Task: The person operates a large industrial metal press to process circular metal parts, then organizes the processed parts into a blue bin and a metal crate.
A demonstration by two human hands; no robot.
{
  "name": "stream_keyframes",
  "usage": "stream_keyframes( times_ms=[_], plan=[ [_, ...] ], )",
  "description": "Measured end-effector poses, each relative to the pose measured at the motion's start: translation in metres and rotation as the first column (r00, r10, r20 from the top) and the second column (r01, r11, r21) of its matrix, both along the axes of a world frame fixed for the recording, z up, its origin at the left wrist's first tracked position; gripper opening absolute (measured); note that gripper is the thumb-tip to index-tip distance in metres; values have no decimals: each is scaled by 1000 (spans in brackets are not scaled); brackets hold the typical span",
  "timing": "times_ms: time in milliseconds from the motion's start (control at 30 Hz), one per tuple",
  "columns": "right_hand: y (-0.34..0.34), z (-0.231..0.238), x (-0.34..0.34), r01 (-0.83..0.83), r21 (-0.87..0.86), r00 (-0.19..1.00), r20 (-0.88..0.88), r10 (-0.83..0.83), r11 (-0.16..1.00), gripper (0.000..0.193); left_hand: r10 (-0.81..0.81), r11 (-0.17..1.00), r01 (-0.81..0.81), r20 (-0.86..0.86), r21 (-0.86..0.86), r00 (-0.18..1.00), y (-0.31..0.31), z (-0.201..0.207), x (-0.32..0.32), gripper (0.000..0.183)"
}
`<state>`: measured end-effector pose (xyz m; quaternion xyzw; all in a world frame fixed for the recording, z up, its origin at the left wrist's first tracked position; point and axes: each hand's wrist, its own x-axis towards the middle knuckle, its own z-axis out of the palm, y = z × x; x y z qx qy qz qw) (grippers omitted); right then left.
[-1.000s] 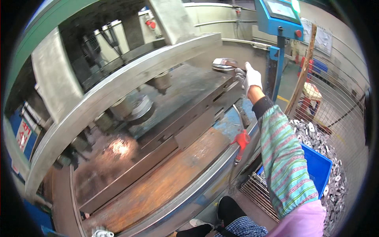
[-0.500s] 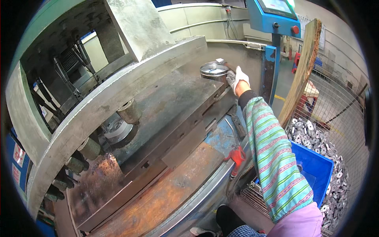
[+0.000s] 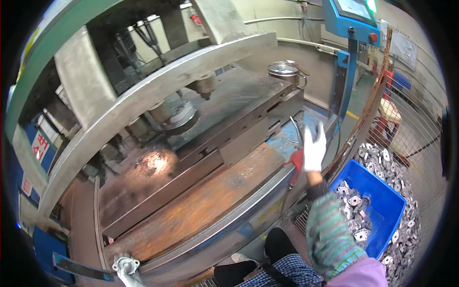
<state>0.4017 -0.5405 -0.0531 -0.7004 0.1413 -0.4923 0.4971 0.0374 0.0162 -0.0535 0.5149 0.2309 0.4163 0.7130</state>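
Observation:
My right hand (image 3: 314, 148), in a white glove, is raised beside the red air blow gun (image 3: 296, 161) at the machine's front edge. Its fingers are spread and slightly blurred, and nothing shows in them. Low on the left, my gloved left hand (image 3: 129, 279) holds a grey metal casting (image 3: 125, 264) with two eared flanges and a round centre. A steel pot (image 3: 283, 71) with a brush-like handle (image 3: 301, 70) across its rim stands at the far corner of the press bed (image 3: 239, 91).
A round metal die (image 3: 180, 116) sits beneath the press frame (image 3: 158, 76). At right, a blue bin (image 3: 382, 210) holds several castings, with more heaped around it. A blue control panel (image 3: 351, 24) stands on a post beyond a wooden board (image 3: 368, 115); wire mesh (image 3: 425, 110) lies behind.
My right hand has drawn back from the pot toward me, near the blow gun. My left hand has come into view with a casting. The whole view has shifted.

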Motion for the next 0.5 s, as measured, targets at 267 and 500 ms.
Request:
stream_keyframes(
  times_ms=[267,500],
  plan=[
    [8,-51,-38,-194,-138,970,-177,169,971,59,-76,996,82,156,-34,985,10,-22,12,65],
    [30,-44,-60,-130,-309,988,-117,98,942,50,12,996,0,135,-91,991,-2,-15,16,65]
  ],
)
